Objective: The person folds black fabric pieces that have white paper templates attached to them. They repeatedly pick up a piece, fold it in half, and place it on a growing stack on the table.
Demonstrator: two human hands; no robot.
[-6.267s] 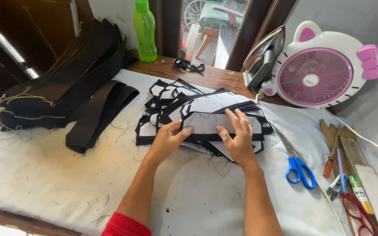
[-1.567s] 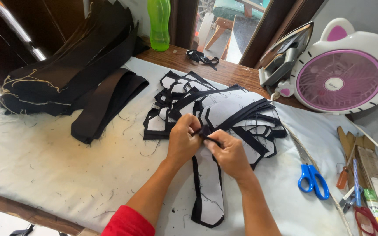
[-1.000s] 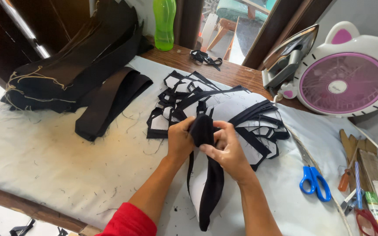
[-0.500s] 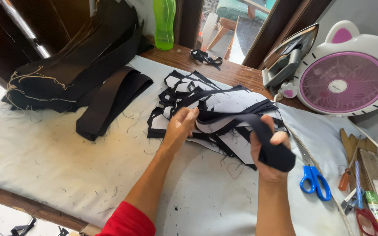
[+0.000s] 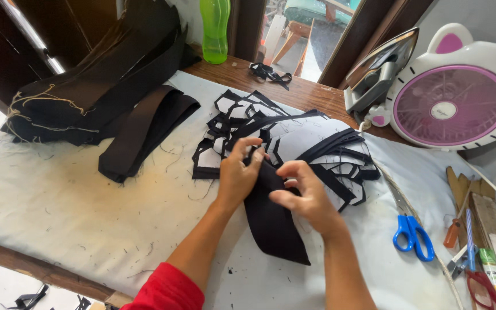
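White cloth, flecked with loose threads, covers the worktable from its near edge. Closest to me, both hands work a black fabric piece that lies on the cloth between them and runs back toward the person. The left hand pinches its upper end with curled fingers, and the right hand grips the same end from the other side, thumb pressed against the fabric. Blue-handled scissors lie to the right, near a clutter of tools at the edge. Just beyond the hands sits a pile of black-edged white cut pieces. Farther left lies a heap of black fabric. At the back stand a green bottle, an iron and a pink-and-white fan.
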